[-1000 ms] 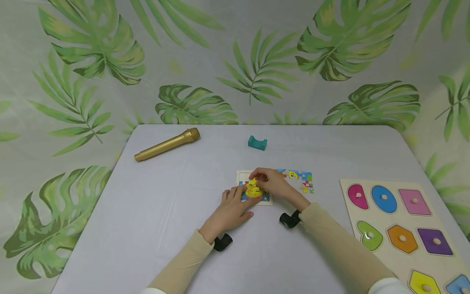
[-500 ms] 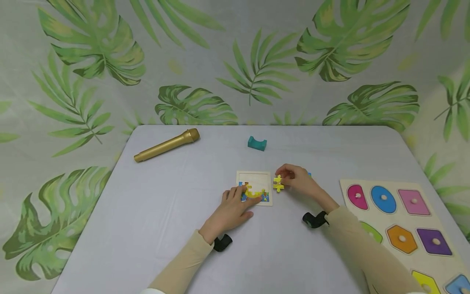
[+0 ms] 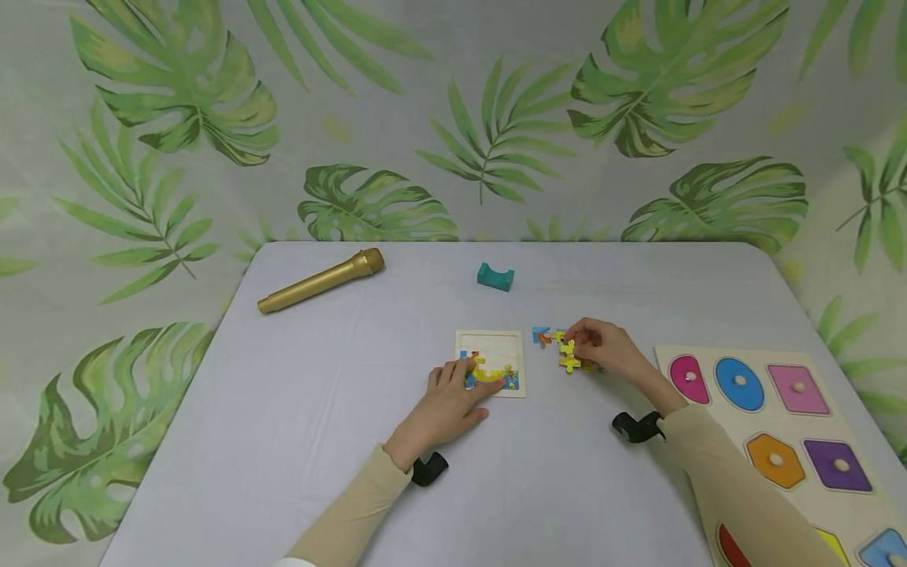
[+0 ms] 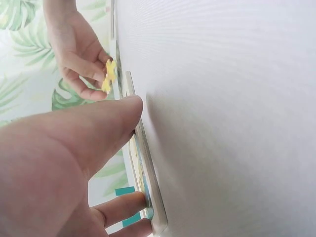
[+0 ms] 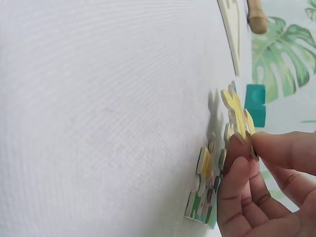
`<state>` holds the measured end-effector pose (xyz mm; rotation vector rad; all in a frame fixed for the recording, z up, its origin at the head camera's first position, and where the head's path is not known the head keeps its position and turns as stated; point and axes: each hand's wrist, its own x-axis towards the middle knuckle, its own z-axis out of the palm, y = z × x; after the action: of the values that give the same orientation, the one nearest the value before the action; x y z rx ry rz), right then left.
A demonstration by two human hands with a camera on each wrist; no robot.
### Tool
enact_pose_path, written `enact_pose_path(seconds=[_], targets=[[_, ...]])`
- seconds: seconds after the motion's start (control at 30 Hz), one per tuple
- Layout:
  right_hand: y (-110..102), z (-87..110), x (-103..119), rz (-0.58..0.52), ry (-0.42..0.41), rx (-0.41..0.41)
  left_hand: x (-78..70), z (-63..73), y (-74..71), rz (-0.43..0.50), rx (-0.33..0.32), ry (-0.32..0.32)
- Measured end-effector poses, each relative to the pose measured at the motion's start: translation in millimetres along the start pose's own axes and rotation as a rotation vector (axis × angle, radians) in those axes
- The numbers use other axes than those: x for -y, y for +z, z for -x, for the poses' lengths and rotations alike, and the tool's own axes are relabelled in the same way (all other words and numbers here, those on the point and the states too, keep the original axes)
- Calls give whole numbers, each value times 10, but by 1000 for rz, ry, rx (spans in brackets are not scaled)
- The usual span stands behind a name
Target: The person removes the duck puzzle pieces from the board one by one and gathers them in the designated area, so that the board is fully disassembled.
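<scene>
My left hand (image 3: 445,402) rests on the small wooden puzzle tray (image 3: 489,335), its fingers and thumb spread over the lower left part. Pieces with a yellow and blue picture lie in the tray's lower half; bare wood shows above them. In the left wrist view, the thumb (image 4: 131,106) lies straight across the tray's edge. To the right of the tray, my right hand (image 3: 605,346) pinches a yellow puzzle piece (image 3: 569,361) between thumb and fingertips. The right wrist view has that yellow piece tilted, just over several loose puzzle pieces (image 5: 200,202) on the table.
A gold microphone (image 3: 322,281) lies at the back left. Behind the tray sits a teal block (image 3: 495,277) with a curved notch. At the right, a large knobbed shape board (image 3: 730,425) is partly covered by my right sleeve (image 3: 737,472).
From over the tray, my right hand has moved right with the yellow puzzle piece, to the loose pieces. The left hand has kept its place on the tray.
</scene>
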<state>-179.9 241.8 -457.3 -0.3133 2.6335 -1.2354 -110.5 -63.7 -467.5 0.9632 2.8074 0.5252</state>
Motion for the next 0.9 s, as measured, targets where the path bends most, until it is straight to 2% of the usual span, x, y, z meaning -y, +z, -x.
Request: enact_pose_path(seconds=[0.47,0.67,0.9], targets=[[62,-38,0,98,-4,-20,4,6,8,16,-9,7],[72,-33,15,137,-40,-26,5,8,12,11,-18,13],[55,-12,22,146,-34,-37,13,8,14,8,-15,12]])
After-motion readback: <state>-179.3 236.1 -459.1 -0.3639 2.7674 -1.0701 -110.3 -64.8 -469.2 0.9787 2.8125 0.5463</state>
